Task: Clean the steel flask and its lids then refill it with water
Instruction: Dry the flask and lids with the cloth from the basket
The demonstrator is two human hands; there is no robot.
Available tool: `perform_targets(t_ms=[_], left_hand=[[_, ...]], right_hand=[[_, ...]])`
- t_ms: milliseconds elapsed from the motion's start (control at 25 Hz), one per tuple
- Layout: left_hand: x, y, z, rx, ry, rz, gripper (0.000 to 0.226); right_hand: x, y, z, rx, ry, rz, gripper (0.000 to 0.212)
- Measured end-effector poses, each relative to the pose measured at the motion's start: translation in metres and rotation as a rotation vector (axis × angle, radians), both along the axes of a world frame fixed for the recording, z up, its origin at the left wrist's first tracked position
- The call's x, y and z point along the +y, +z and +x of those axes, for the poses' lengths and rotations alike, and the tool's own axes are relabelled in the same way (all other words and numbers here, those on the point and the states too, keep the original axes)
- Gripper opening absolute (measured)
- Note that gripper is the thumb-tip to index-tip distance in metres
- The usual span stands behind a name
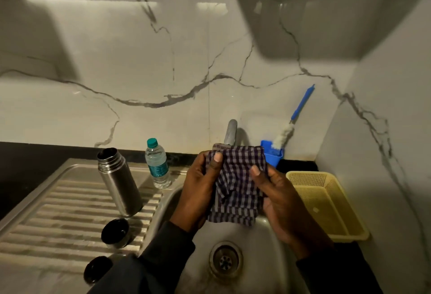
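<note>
1. Right now both hands are busy with a checked cloth (236,184) held over the sink basin (263,235): the left hand (200,191) grips its left edge, thumb pressed across the front, and the right hand (277,198) pinches the right side, thumb on top. Held there, any drips would fall towards the drain (225,260); my guess is the cloth is being readied for wiping or is drying the hands.
2. Behind the cloth the tap (231,133) pokes up; whether water is running I cannot tell.
3. Left of the hands, the steel flask (119,181) stands upright and uncapped on the ribbed draining board (58,212), within easy reach, mouth open.
4. Its two lids sit apart nearer the front edge: the steel cup lid (116,233) just in front of the flask, and a dark inner lid (96,269) further forward.
5. A sealed plastic water bottle (157,164) waits beside the flask, probably for the refill.
6. On the right, a bottle brush (291,123) leans in a blue holder (272,153) against the wall, next to a yellow basket (326,202).
</note>
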State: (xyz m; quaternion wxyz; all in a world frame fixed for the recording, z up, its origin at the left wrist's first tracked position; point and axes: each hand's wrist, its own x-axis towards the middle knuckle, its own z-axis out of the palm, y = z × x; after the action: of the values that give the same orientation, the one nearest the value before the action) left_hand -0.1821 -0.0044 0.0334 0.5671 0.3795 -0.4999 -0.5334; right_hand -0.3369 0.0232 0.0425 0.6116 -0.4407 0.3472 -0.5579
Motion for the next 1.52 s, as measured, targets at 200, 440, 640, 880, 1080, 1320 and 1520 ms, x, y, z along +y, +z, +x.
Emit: perform_targets(t_ms=[200,440,640,880,1080,1320,1520], left_hand=[[-0.026,-0.029,-0.023,-0.002,-0.059,0.198,0.042],[-0.038,-0.048,-0.064,-0.004,-0.273,0.347,0.02],[-0.073,-0.06,-0.125,-0.076,-0.261,0.274,0.033],[-0.093,-0.078,-0.191,-0.648,-0.111,-0.03,0.045],[-0.09,-0.107,-0.218,-1.15,-0.291,-0.358,0.041],[-0.082,-0.134,-0.223,-1.606,-0.479,-0.65,0.042],[-0.077,-0.132,-0.223,-1.673,-0.565,-0.6,0.058]], right_hand=[[-0.001,-0.038,-0.028,0.121,-0.1,0.152,0.038],[-0.017,-0.045,-0.086,0.06,-0.185,0.164,0.037],[-0.034,-0.057,-0.136,0.191,-0.423,0.155,0.02],[-0.047,-0.079,-0.177,0.579,-0.546,0.225,0.04],[-0.046,-0.124,-0.195,1.077,-0.463,0.219,0.047],[-0.037,-0.15,-0.211,1.285,-0.348,0.184,0.034],[-0.037,-0.149,-0.211,1.427,-0.305,0.226,0.055]])
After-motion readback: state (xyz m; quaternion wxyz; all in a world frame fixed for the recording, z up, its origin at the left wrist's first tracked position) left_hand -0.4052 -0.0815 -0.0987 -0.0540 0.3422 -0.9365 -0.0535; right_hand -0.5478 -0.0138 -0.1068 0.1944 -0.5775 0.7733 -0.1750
